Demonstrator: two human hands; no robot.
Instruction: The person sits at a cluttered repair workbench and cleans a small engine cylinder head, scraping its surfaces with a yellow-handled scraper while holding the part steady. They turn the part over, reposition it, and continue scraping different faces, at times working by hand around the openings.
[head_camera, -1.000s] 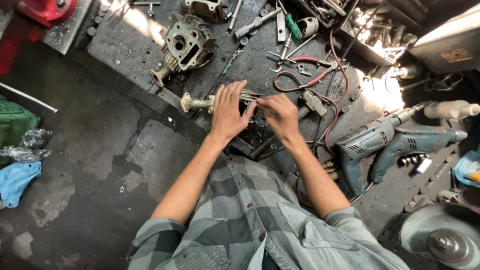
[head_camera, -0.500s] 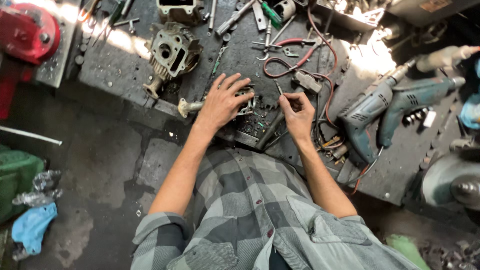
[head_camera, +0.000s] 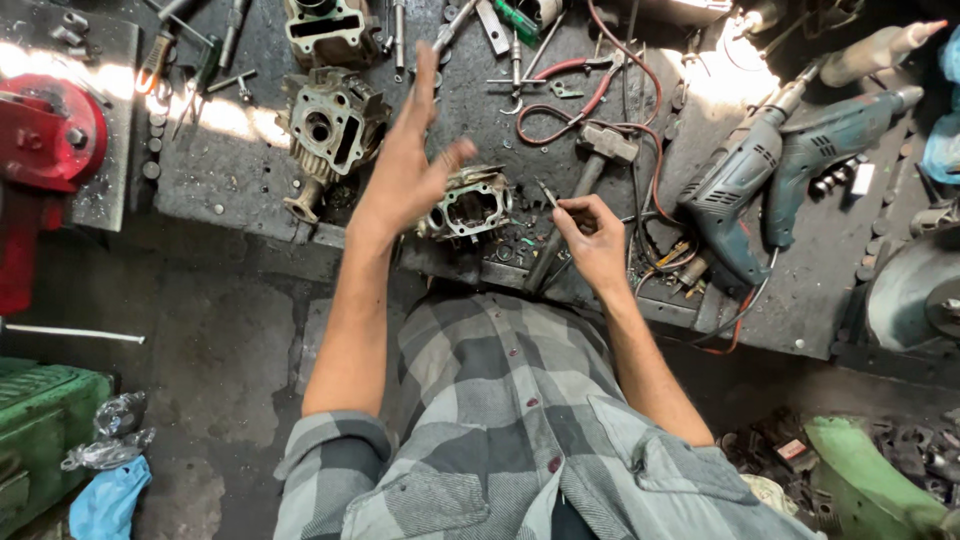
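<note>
Cluttered workbench (head_camera: 200, 170): left hand (head_camera: 405, 165) open above cylinder head (head_camera: 470, 205), near its edge.

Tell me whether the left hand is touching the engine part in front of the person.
Apart. The head view shows the left hand lifted open, fingers spread, above the engine part.

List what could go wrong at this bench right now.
1. The left hand is lifted open above the engine part, which lies unheld near the bench edge; a knock might tip it off.
2. The right hand pinches a thin tool among tangled cables; it may snag.
3. Two power drills lie close beside that hand, cords trailing over the edge.
</note>
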